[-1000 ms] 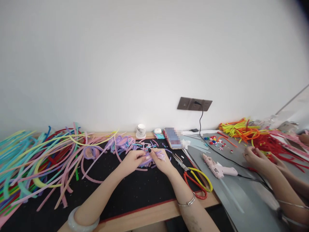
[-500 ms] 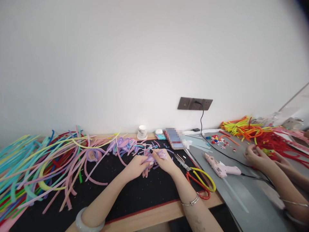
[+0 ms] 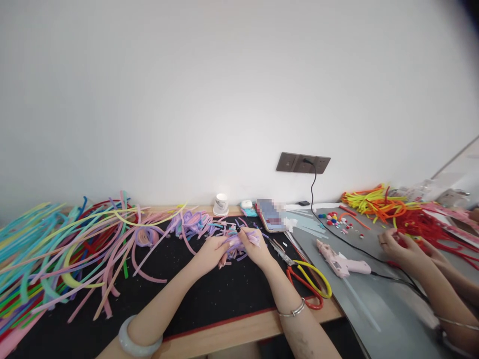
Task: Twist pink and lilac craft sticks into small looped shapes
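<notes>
Both hands meet over the black mat (image 3: 157, 299), pinching a small bundle of lilac and pink pipe cleaners (image 3: 236, 243). My left hand (image 3: 212, 252) grips its left side with thumb and fingers. My right hand (image 3: 258, 249) is wrapped around the right side, its dark-nailed thumb on top; pink ends poke out between the fingers. Behind and around the hands lie short cut pieces of pipe cleaner (image 3: 217, 228). Close to my right wrist rest pliers (image 3: 288, 260) with one red and one yellow handle. The bundle's exact shape is partly hidden by my fingers.
Long multicoloured pipe cleaners (image 3: 75, 249) spread across the left. A paper cup (image 3: 220, 203) and a phone (image 3: 271, 214) stand along the wall. On the grey table lie a pink glue gun (image 3: 342, 259), its black cable (image 3: 348, 243) and pom-poms (image 3: 333, 219). A co-worker's hands (image 3: 404, 249) handle something red.
My left hand's fingers have shifted slightly around the bundle, and my right thumb has moved a little up and to the right. Both hands keep their hold.
</notes>
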